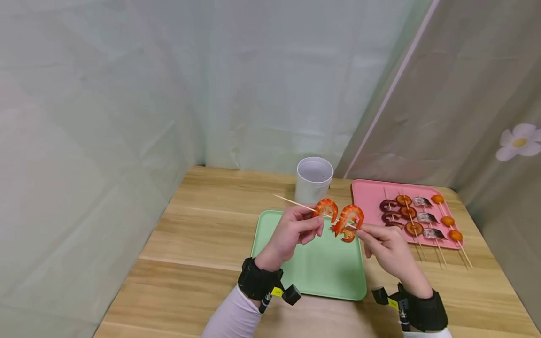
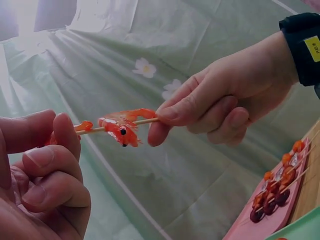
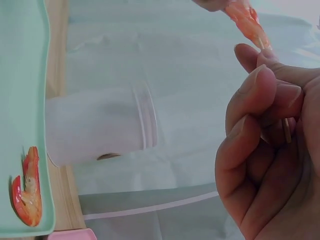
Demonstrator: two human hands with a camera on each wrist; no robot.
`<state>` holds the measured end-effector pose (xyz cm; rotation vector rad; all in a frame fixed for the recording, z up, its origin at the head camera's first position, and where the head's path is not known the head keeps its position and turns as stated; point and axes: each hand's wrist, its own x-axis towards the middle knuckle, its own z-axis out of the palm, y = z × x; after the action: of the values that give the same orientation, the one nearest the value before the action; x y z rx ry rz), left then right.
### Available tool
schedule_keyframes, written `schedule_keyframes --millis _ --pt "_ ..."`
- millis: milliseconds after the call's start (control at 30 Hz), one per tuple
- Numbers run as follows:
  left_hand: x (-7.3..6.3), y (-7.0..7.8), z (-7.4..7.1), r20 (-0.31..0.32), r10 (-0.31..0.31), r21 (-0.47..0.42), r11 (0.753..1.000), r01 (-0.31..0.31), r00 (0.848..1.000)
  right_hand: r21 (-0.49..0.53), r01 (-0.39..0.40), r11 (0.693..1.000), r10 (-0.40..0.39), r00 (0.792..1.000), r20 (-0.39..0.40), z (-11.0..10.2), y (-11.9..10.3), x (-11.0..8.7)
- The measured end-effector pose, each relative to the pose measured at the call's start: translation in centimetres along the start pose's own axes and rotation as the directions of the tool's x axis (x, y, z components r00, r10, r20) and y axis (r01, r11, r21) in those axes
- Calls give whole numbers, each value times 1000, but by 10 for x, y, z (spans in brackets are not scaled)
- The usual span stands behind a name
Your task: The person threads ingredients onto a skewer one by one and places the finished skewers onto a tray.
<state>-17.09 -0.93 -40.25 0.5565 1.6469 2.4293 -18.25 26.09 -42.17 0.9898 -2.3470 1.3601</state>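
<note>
A thin wooden skewer point(image 1: 292, 202) spans both hands above the green tray point(image 1: 308, 277). Two orange-red shrimp are on it: one shrimp point(image 1: 327, 206) by my left fingers, the other shrimp point(image 2: 120, 129) closer to the right hand. My left hand point(image 1: 293, 230) pinches the nearer shrimp between thumb and fingers, and the skewer's tip sticks out past it to the left. With thumb and forefinger, my right hand point(image 1: 389, 246) pinches the skewer just beside the second shrimp; part of the stick shows within its curled fingers. A loose shrimp point(image 3: 29, 192) lies on the green tray.
Behind the green tray stands a white cup point(image 1: 313, 180). To the right, a pink tray point(image 1: 365, 195) bears several loaded skewers, whose ends stick out over the wooden table point(image 1: 181, 263). Curtains point(image 1: 262, 84) hang close behind the table.
</note>
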Motion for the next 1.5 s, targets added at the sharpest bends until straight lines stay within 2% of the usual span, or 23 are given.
schedule_keyframes --millis 233,500,733,933,1067,1367,1500 --pt "-1 -4 0 -18 -13 17 1000 13 1000 -11 -15 1000 15 1000 0 -1 -2 0" --pt "-1 -9 6 -24 -29 72 997 31 999 34 -8 999 6 998 61 2 -4 2" --pt "-4 -9 10 -35 -36 82 996 38 999 -14 -1 1000 1 1000 13 3 -7 1" --pt "-3 -10 14 -41 -60 144 987 65 997 -25 33 999 -33 999 -19 2 -6 1" --pt "0 -13 17 -66 -43 178 983 54 997 -18 60 998 -60 998 -32 1 -6 3" --pt "0 -16 22 -142 -11 199 979 39 990 -7 42 999 -42 999 -20 4 -7 2" --pt "1 -18 22 -157 30 256 967 11 987 -15 51 999 -52 998 -20 5 -7 3"
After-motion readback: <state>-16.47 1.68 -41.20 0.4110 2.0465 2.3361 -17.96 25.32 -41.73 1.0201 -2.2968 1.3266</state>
